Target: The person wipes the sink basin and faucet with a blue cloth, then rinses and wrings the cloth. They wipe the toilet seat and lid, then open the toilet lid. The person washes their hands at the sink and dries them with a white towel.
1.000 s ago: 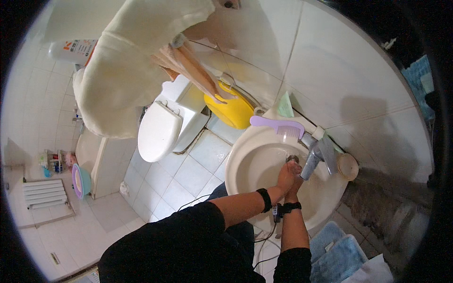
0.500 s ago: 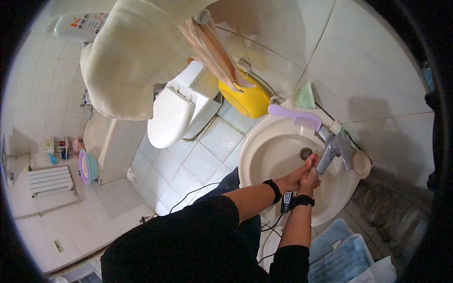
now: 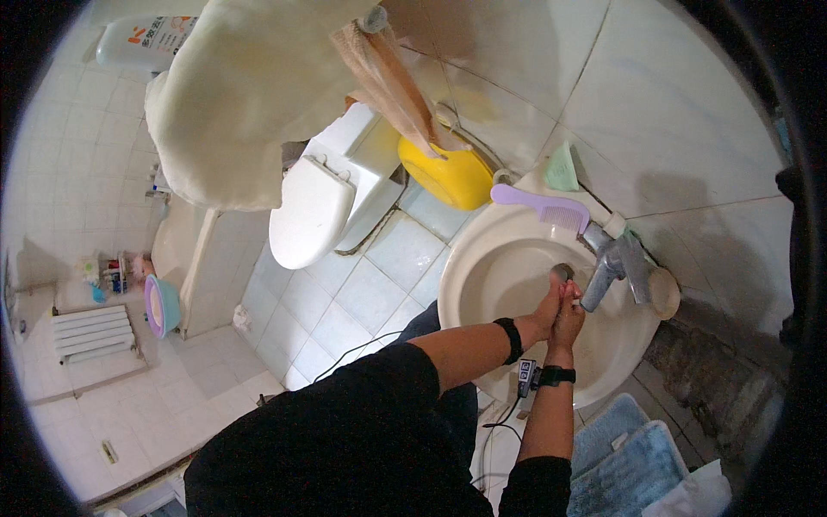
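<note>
My left hand (image 3: pixel 545 312) and my right hand (image 3: pixel 566 327) are pressed side by side over the white washbasin (image 3: pixel 469 297), palms turned up in a cup. Their fingers reach forward, with no object visible in them. Just right of the fingertips is the spout of a grey metal faucet (image 3: pixel 613 269); whether water runs from it is hard to see. The round drain (image 3: pixel 562 272) shows just past my fingers. A black strap (image 3: pixel 512 340) circles my left wrist. My right wrist carries a strap with a small cabled device (image 3: pixel 527 376).
On the basin's back rim lie a purple comb (image 3: pixel 543 207) and a green tube (image 3: pixel 562 168). Left of it are a yellow basin (image 3: pixel 444 172) and a white toilet (image 3: pixel 312 211). A peach towel (image 3: pixel 383 77) hangs above; blue mats (image 3: pixel 633 465) lie at lower right.
My hands have drawn slightly back from beneath the spout and turned from rubbing against each other to lying side by side, cupped. The view has shifted slightly.
</note>
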Motion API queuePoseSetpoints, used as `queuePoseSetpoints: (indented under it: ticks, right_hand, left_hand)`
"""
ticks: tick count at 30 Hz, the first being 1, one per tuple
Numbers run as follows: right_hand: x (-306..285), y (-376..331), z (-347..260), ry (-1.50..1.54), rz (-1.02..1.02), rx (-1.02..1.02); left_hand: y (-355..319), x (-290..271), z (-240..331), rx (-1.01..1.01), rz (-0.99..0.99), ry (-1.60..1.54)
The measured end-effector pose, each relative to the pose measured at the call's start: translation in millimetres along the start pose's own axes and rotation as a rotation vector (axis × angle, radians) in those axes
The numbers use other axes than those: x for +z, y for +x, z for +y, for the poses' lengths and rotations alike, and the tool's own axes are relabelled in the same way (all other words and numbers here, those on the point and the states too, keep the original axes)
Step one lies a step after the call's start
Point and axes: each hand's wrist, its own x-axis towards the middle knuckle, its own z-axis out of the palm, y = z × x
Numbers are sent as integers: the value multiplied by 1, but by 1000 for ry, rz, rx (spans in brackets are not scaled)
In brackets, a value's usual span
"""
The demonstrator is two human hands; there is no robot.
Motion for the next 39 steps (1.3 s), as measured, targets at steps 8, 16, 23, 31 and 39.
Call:
queuePoseSetpoints:
  ticks: [8, 16, 23, 31, 39]
  right_hand:
    - [17, -26, 0, 576, -15, 228]
    - [10, -12, 5, 9, 1, -15]
    - [6, 1, 6, 64, -34, -282]
    - [6, -20, 10, 777, -54, 99]
    - [23, -27, 9, 596, 131, 57]
  left_hand:
    - [-3, 9, 29, 90, 115, 263]
    - [11, -14, 3, 377, 481, 785]
    - [21, -7, -8, 602, 466, 1326]
    - [23, -1, 26, -16, 86, 270]
    - [7, 11, 32, 703, 200, 1973]
